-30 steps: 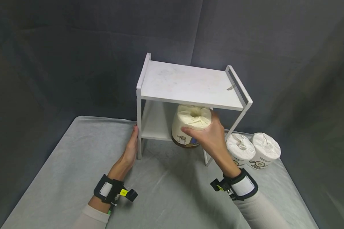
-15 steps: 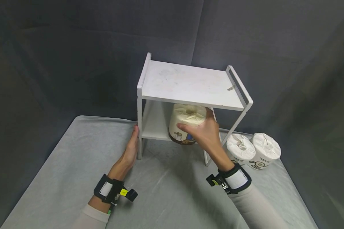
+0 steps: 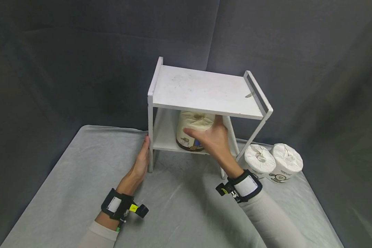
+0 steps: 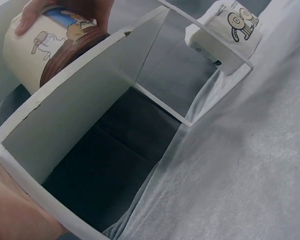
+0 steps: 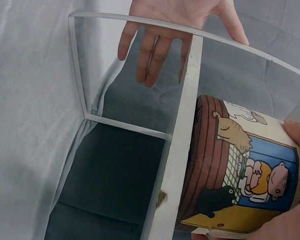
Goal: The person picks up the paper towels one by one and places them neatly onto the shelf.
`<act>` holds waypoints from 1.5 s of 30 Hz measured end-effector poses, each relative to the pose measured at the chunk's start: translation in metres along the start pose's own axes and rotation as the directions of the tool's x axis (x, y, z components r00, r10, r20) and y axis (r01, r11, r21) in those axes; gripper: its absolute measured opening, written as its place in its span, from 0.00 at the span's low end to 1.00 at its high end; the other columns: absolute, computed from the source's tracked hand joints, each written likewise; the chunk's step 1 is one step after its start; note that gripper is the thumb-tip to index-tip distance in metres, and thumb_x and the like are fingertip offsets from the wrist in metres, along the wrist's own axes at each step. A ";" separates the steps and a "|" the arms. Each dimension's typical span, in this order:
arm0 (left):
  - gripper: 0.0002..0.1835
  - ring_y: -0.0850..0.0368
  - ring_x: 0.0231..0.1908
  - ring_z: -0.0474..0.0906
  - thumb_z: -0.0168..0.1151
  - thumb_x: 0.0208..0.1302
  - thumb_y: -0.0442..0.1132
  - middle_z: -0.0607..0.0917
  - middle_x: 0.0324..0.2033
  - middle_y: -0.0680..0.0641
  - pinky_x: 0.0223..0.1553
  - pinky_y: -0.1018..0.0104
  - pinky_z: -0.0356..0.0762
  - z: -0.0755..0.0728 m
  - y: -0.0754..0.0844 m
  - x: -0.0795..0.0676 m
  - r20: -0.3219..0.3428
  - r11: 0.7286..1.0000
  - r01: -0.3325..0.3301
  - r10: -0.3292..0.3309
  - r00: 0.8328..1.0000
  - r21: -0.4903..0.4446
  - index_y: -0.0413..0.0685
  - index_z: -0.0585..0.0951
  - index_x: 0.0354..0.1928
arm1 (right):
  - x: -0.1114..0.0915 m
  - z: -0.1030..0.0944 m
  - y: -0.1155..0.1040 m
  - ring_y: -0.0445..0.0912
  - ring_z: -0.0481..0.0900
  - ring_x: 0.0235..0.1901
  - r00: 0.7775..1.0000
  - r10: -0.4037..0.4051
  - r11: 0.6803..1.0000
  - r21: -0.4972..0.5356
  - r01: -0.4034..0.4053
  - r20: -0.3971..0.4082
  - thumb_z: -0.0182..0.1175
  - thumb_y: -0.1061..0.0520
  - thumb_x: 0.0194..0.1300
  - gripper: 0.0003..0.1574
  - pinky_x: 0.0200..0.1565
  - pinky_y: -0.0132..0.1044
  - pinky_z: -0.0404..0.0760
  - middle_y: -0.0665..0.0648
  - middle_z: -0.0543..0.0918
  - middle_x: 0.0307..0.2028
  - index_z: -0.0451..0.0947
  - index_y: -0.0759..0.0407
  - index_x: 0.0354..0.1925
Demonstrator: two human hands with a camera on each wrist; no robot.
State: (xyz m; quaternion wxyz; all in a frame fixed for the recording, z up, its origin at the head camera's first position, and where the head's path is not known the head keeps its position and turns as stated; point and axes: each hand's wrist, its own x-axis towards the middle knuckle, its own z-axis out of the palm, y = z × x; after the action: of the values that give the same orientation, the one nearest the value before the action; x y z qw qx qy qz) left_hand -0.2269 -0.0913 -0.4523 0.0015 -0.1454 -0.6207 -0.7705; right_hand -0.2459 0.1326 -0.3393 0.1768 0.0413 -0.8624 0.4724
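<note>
My right hand (image 3: pixel 216 141) grips a wrapped toilet paper roll (image 3: pixel 190 124) from its right side, thumb across the front and fingers behind. The roll stands upright at the lower board (image 3: pixel 165 137) of a small white two-tier shelf (image 3: pixel 201 90), under the top board. Cartoon cats and a brown band show on its wrapper (image 5: pixel 240 167) in the right wrist view. My left hand (image 3: pixel 140 164) rests against the shelf's left side frame; its straight, spread fingers (image 5: pixel 155 52) show through the frame in the right wrist view.
Two more wrapped rolls, a nearer one (image 3: pixel 259 159) and a farther one (image 3: pixel 286 160), stand on the grey cloth to the right of the shelf. A dark curtain (image 3: pixel 96 69) hangs behind. The top board's front edge runs close over the held roll.
My right hand has moved the roll left and further back, from the front of the shelf in over the lower board. The left hand and the shelf stay almost still.
</note>
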 end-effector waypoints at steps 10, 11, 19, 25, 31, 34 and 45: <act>0.43 0.51 0.74 0.19 0.22 0.73 0.65 0.27 0.77 0.45 0.71 0.45 0.20 -0.001 -0.003 -0.002 0.011 1.000 0.006 -0.006 1.000 0.010 0.47 0.28 0.77 | 0.005 0.016 -0.002 0.39 0.68 0.62 0.998 -0.055 0.998 0.014 0.055 0.011 0.74 0.27 0.36 0.74 0.60 0.42 0.71 0.48 0.69 0.65 0.50 0.43 0.75; 0.43 0.51 0.74 0.19 0.22 0.73 0.65 0.27 0.77 0.45 0.71 0.45 0.20 -0.002 -0.003 -0.002 0.011 1.000 0.006 -0.006 1.000 0.010 0.47 0.28 0.77 | 0.005 0.017 -0.002 0.39 0.68 0.62 0.998 -0.055 0.998 0.015 0.055 0.014 0.74 0.27 0.37 0.73 0.59 0.42 0.72 0.48 0.70 0.65 0.49 0.43 0.74; 0.43 0.51 0.74 0.19 0.23 0.73 0.66 0.27 0.77 0.46 0.70 0.44 0.19 -0.002 -0.001 -0.003 0.001 0.999 0.025 -0.025 1.000 0.021 0.47 0.28 0.77 | 0.009 0.026 -0.005 0.40 0.71 0.58 0.997 -0.073 0.996 0.045 0.072 0.027 0.74 0.28 0.38 0.68 0.58 0.43 0.72 0.48 0.73 0.60 0.55 0.44 0.72; 0.43 0.52 0.74 0.19 0.23 0.73 0.65 0.27 0.77 0.46 0.70 0.45 0.20 -0.003 0.000 -0.003 -0.001 1.000 0.025 -0.025 1.000 0.011 0.47 0.29 0.77 | 0.013 0.035 -0.009 0.38 0.71 0.59 0.996 -0.087 0.994 0.065 0.086 0.019 0.75 0.29 0.37 0.67 0.59 0.39 0.71 0.47 0.74 0.61 0.58 0.46 0.71; 0.43 0.52 0.74 0.20 0.24 0.73 0.65 0.27 0.77 0.46 0.71 0.45 0.20 -0.003 0.001 -0.002 -0.002 1.000 0.012 -0.012 1.000 0.001 0.47 0.29 0.77 | 0.016 0.045 -0.012 0.38 0.71 0.59 0.991 -0.130 0.987 0.102 0.126 0.032 0.75 0.31 0.39 0.66 0.60 0.39 0.70 0.49 0.74 0.61 0.58 0.50 0.70; 0.43 0.52 0.74 0.20 0.24 0.73 0.65 0.28 0.77 0.46 0.71 0.46 0.20 -0.003 0.000 -0.002 -0.005 1.000 0.013 -0.013 1.000 -0.002 0.47 0.29 0.78 | 0.018 0.049 -0.014 0.38 0.71 0.58 0.990 -0.135 0.986 0.105 0.131 0.038 0.75 0.31 0.40 0.66 0.60 0.39 0.70 0.50 0.74 0.60 0.58 0.51 0.70; 0.45 0.53 0.74 0.20 0.26 0.72 0.67 0.27 0.77 0.46 0.71 0.48 0.20 0.001 0.003 0.001 -0.011 0.999 0.030 -0.031 0.999 -0.025 0.46 0.29 0.77 | 0.024 0.059 -0.021 0.40 0.70 0.60 0.989 -0.142 0.985 0.105 0.136 0.045 0.75 0.33 0.41 0.67 0.62 0.40 0.68 0.52 0.72 0.62 0.55 0.51 0.72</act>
State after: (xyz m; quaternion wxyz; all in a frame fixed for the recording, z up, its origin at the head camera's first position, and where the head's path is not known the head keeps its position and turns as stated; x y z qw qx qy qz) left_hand -0.2270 -0.0912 -0.4488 -0.0086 -0.1314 -0.6130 -0.7790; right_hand -0.2788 0.0750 -0.3432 0.1843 0.1227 -0.8367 0.5008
